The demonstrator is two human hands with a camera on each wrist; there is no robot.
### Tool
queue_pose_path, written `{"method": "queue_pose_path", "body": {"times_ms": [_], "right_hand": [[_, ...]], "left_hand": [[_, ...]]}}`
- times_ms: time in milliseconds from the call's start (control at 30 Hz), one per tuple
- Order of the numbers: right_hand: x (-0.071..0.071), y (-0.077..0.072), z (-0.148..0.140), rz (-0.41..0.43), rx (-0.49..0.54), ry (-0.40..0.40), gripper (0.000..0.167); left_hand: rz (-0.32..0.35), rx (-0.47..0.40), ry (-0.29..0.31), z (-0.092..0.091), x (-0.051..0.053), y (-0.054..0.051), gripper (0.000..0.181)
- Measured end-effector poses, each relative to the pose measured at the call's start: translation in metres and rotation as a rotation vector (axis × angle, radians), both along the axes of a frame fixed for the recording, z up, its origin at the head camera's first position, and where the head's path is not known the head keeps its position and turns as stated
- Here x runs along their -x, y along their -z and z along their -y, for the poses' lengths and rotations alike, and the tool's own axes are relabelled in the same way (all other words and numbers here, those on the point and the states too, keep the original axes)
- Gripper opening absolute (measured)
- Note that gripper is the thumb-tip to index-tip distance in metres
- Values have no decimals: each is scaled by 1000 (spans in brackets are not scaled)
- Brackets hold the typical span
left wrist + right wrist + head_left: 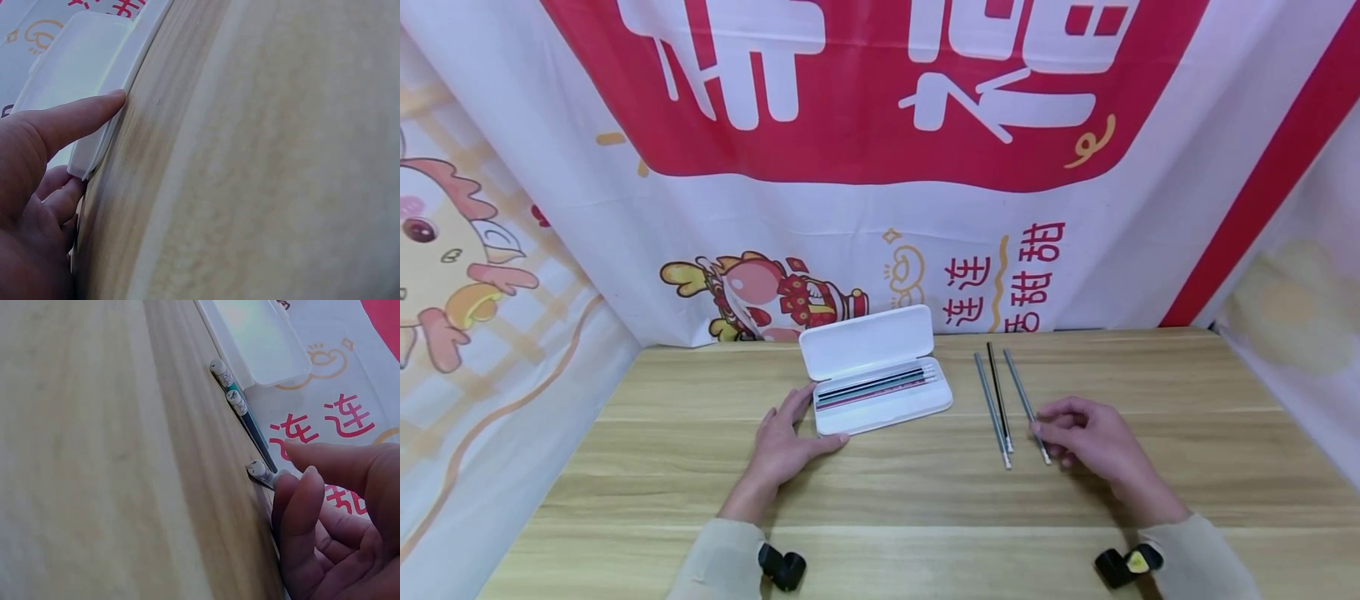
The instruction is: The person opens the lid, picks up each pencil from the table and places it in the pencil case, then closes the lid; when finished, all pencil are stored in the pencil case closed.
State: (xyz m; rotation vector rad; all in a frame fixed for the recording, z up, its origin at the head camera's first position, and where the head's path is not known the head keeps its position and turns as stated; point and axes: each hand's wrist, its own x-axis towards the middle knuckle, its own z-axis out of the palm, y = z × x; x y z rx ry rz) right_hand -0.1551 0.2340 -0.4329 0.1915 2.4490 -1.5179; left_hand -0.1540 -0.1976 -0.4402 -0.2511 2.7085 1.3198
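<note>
A white pencil case (883,414) lies with its lid (867,343) raised, several dark, bluish and red pencils (874,387) inside. My left hand (786,446) holds the case's left end, the thumb along the front edge and the fingers round the side. On the table to the right, my right hand (1086,433) pinches a grey pencil (1019,385) between thumb and fingers near its eraser end. Beside it lie a black pencil (996,387) and another grey pencil (988,396). In the right wrist view, the eraser (256,469) of the pinched pencil shows by the fingertips.
The wood-grain table (895,508) meets a printed cloth (880,208) hanging along its back edge, close behind the raised lid. More cloth hangs at the left and right sides. A small black device (782,567) sits on each wrist.
</note>
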Motion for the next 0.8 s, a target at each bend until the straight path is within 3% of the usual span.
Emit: {"method": "queue_pose_path", "body": {"times_ms": [467, 800], "right_hand": [[-2, -6, 2, 49, -189, -4, 45], [-6, -9, 2, 8, -289, -39, 28]], "left_hand": [[1, -1, -4, -1, -1, 0, 106], [2, -13, 8, -1, -1, -1, 105]]}}
